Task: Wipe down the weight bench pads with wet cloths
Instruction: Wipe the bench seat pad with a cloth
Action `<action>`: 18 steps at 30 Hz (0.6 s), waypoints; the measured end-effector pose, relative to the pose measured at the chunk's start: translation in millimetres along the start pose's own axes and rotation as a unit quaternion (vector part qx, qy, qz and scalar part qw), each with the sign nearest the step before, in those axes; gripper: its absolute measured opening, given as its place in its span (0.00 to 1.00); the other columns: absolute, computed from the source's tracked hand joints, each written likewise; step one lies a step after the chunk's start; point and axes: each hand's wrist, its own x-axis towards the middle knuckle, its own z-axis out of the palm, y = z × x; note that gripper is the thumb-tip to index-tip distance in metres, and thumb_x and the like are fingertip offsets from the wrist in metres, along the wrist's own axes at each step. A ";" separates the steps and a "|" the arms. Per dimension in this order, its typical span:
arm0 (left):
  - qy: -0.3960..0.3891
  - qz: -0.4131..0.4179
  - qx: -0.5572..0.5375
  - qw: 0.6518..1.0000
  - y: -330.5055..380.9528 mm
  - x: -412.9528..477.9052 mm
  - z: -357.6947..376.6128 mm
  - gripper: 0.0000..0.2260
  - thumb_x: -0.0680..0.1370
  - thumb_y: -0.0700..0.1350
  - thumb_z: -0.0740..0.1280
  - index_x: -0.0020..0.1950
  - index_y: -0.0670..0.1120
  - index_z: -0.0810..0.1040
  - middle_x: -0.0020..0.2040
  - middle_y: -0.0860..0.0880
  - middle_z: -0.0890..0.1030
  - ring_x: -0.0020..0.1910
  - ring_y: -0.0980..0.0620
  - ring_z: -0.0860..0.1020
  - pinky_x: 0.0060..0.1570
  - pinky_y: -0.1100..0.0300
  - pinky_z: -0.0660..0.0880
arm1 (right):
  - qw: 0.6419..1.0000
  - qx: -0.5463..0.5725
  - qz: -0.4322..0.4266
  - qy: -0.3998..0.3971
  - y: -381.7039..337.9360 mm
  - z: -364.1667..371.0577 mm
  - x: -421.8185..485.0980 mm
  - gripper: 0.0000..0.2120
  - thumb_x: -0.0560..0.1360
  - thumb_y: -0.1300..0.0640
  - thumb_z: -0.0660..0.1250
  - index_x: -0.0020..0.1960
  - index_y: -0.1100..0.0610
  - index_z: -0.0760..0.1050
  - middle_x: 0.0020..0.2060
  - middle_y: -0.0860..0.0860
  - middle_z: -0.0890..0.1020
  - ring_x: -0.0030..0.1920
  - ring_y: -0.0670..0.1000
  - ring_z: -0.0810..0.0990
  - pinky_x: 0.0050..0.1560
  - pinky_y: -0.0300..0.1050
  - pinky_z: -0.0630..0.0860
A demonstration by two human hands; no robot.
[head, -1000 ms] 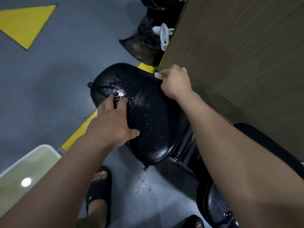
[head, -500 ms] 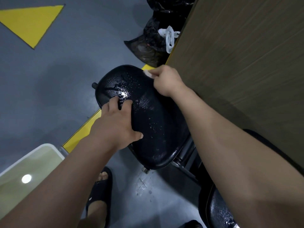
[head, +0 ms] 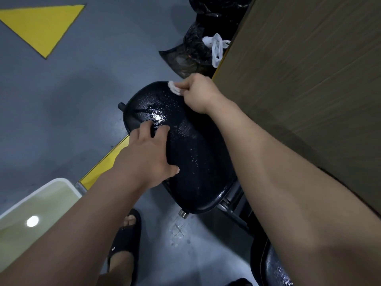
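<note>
The right hand [head: 198, 92] pinches a small white cloth [head: 174, 89] in curled fingers and presses it on the far rim of the black seat pad [head: 195, 162]. A second ago the cloth sat at the pad's far right corner, against the wooden panel [head: 299, 69]. It has since slid left along the rim, and more of it shows beyond the knuckles. The left hand [head: 148, 155] stays where it was, resting on the pad's near left side with fingers loosely spread and thumb out, holding nothing. The two hands are well apart. Water beads and a bright wet patch lie between them on the pad. A water-filled basin [head: 41, 201] stands on the floor [head: 72, 104] at lower left, and black bags [head: 193, 54] lie beyond the pad.
</note>
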 end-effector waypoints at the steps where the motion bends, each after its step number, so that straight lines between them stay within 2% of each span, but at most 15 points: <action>1: -0.001 -0.001 0.002 1.000 0.9 0.5 -0.3 0.47 0.69 0.60 0.77 0.81 0.55 0.53 0.79 0.46 0.49 0.78 0.41 0.52 0.73 0.44 0.65 | 1.000 -0.004 -0.008 -0.008 2.3 -1.8 -0.6 0.17 0.82 0.57 0.63 0.69 0.47 0.79 0.66 0.55 0.81 0.66 0.55 0.78 0.67 0.45 0.73; 5: -0.008 -0.002 0.001 1.000 0.6 -0.3 -0.2 0.47 0.70 0.59 0.77 0.81 0.55 0.53 0.80 0.46 0.48 0.79 0.42 0.50 0.72 0.45 0.65 | 0.994 -0.110 0.010 -0.019 36.6 -17.5 -28.6 0.16 0.81 0.56 0.63 0.64 0.47 0.82 0.59 0.55 0.84 0.60 0.58 0.80 0.62 0.51 0.77; 9: -0.017 -0.002 -0.004 1.000 -1.3 -1.7 -0.9 0.48 0.71 0.58 0.77 0.82 0.55 0.51 0.82 0.47 0.46 0.80 0.43 0.49 0.73 0.45 0.65 | 0.990 -0.132 0.045 -0.015 35.1 -16.7 -26.5 0.14 0.78 0.56 0.63 0.57 0.53 0.85 0.50 0.54 0.85 0.55 0.58 0.81 0.54 0.50 0.80; 11: -0.016 -0.002 -0.007 1.000 -0.8 -1.4 -0.8 0.47 0.71 0.58 0.77 0.82 0.56 0.51 0.82 0.47 0.45 0.81 0.43 0.48 0.73 0.46 0.64 | 0.994 -0.105 0.033 -0.010 16.3 -8.6 -8.3 0.14 0.79 0.56 0.63 0.60 0.53 0.84 0.52 0.55 0.84 0.57 0.58 0.81 0.53 0.46 0.78; 13: -0.020 -0.004 -0.010 1.000 -0.5 -1.9 -1.5 0.47 0.72 0.58 0.76 0.82 0.57 0.51 0.83 0.47 0.44 0.81 0.43 0.48 0.73 0.46 0.63 | 0.997 -0.075 0.019 -0.011 3.1 -3.6 1.1 0.18 0.80 0.59 0.63 0.67 0.49 0.81 0.61 0.54 0.83 0.63 0.56 0.79 0.59 0.43 0.76; 15: -0.032 -0.008 -0.018 0.999 -3.1 -0.9 -5.4 0.45 0.74 0.58 0.75 0.83 0.56 0.51 0.83 0.48 0.43 0.82 0.43 0.47 0.75 0.46 0.61 | 0.996 -0.085 0.007 -0.007 9.2 -5.0 -3.7 0.20 0.81 0.60 0.63 0.69 0.47 0.79 0.62 0.53 0.82 0.64 0.56 0.79 0.61 0.43 0.74; 18: -0.046 -0.006 -0.028 0.999 -11.6 -4.4 -14.3 0.41 0.76 0.58 0.72 0.83 0.55 0.52 0.83 0.46 0.44 0.82 0.43 0.47 0.78 0.47 0.57 | 0.991 -0.131 0.004 -0.030 32.5 -12.4 -42.1 0.19 0.80 0.63 0.63 0.66 0.47 0.81 0.56 0.53 0.83 0.59 0.55 0.80 0.50 0.41 0.69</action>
